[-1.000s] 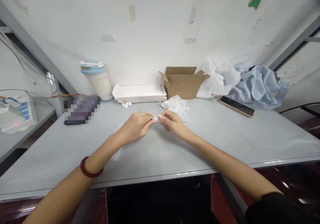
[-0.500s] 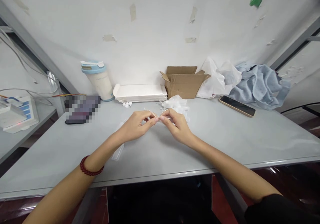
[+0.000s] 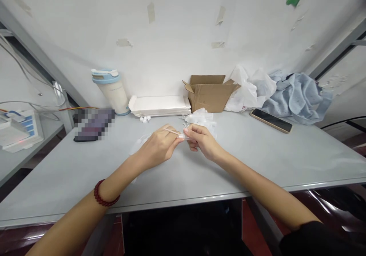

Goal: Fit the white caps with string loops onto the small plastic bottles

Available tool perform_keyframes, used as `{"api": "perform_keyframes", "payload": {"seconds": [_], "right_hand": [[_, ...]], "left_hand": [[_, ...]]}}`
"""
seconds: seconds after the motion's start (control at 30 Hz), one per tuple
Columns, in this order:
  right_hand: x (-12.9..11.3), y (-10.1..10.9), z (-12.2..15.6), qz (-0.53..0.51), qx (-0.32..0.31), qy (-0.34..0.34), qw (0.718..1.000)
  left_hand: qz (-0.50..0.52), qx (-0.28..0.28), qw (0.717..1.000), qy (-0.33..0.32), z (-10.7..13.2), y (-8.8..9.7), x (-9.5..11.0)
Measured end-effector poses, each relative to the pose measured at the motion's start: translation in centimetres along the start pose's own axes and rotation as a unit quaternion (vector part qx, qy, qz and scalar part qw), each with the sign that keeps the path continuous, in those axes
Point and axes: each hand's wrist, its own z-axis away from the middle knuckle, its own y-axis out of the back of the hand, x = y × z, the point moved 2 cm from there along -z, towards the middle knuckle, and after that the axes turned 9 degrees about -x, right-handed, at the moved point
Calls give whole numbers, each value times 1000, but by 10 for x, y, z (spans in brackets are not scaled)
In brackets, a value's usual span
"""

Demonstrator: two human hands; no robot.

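Item: small clear piece [image 3: 183, 136], pinched from both sides by the closed fingers of the left hand [image 3: 159, 148] and right hand [image 3: 202, 141], held over the bench [image 3: 257, 160], just before the cardboard box [image 3: 210, 94]. Since half a second ago: hands lowered slightly, pinch kept, handling unfinished.

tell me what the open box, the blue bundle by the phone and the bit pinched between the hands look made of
Open box: brown cardboard, matte, flaps creased.
Blue bundle: soft cloth, matte, crumpled folds.
Small piece pinched between left hand and right hand: probably whitish translucent plastic; too small to be sure.
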Motion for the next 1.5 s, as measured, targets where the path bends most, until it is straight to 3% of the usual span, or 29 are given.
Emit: {"api": "perform_keyframes", "payload": {"seconds": [0.17, 0.27, 0.43, 0.57, 0.67, 0.8, 0.97, 1.13, 1.27, 1.37, 1.43, 1.5], "right_hand": [[-2, 0, 0, -37, -9, -47, 998], [0, 0, 0, -21, 11, -29, 999], [3, 0, -1, 55, 27, 21, 998], [1, 2, 0, 152, 21, 66, 986], [1, 2, 0, 136, 1, 55, 989], [3, 1, -2, 69, -15, 17, 997], [5, 4, -4, 67, -14, 8, 998], [6, 4, -4, 52, 4, -14, 999], [6, 2, -4, 16, 13, -61, 998], [4, 8, -5, 30, 62, -56, 996], [0, 16, -6, 89, 118, -1, 989], [-4, 25, -6, 187, 174, 70, 964]], "left_hand": [[-42, -17, 999, 2, 2, -4, -1], [24, -33, 998, 55, 2, -4, -4], [129, -117, 974, 142, -1, 0, -4], [207, -146, 952, 171, -2, 4, -2], [215, -146, 949, 176, -1, 4, -2], [161, -127, 970, 128, 0, 3, 0], [25, -127, 989, 69, 2, -2, 1], [-182, -93, 979, 9, 4, -8, 4], [-181, -89, 979, -1, 3, -11, 2], [-103, -102, 989, 41, 3, -6, -13], [-85, -97, 985, 117, 7, -1, -33], [-111, -74, 968, 214, 15, 7, -58]]}}
